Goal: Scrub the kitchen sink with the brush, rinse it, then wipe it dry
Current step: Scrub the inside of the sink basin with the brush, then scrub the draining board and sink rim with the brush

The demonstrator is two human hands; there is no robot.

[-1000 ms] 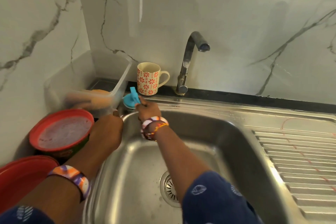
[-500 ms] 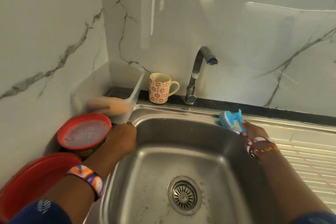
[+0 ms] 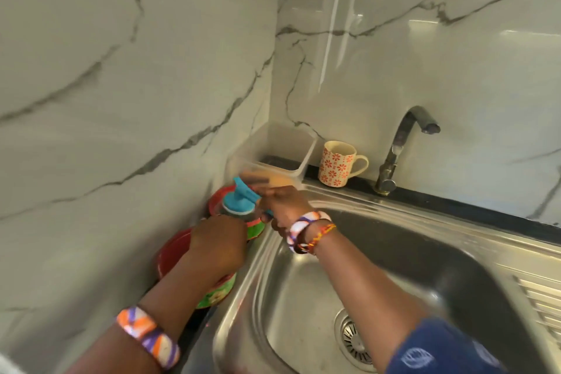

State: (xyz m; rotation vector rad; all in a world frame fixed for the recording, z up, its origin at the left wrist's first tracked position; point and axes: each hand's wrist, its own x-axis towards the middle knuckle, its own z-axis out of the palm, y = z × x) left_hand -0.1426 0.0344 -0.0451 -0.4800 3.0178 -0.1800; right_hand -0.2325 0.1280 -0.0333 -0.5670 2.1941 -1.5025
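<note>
The steel sink (image 3: 431,255) fills the lower right, its drain (image 3: 353,340) near the bottom edge. My right hand (image 3: 283,205) grips the blue-handled brush (image 3: 241,197) and holds its round head over a red soap tub (image 3: 253,229) just left of the sink's rim. My left hand (image 3: 217,247) is curled against the tub's near side, above a red bowl (image 3: 170,255). Its fingers are hidden, so I cannot see whether it grips anything.
A tap (image 3: 405,143) stands behind the sink with no water running. A flowered mug (image 3: 335,165) and a clear plastic box (image 3: 274,147) sit at the back left corner. Marble walls close in on the left and behind. The ribbed drainboard (image 3: 540,300) lies to the right.
My right hand swept the brush from the sink's back left corner to its right rim, then back left over the soap tub. My left hand left the sink rim for the tub.
</note>
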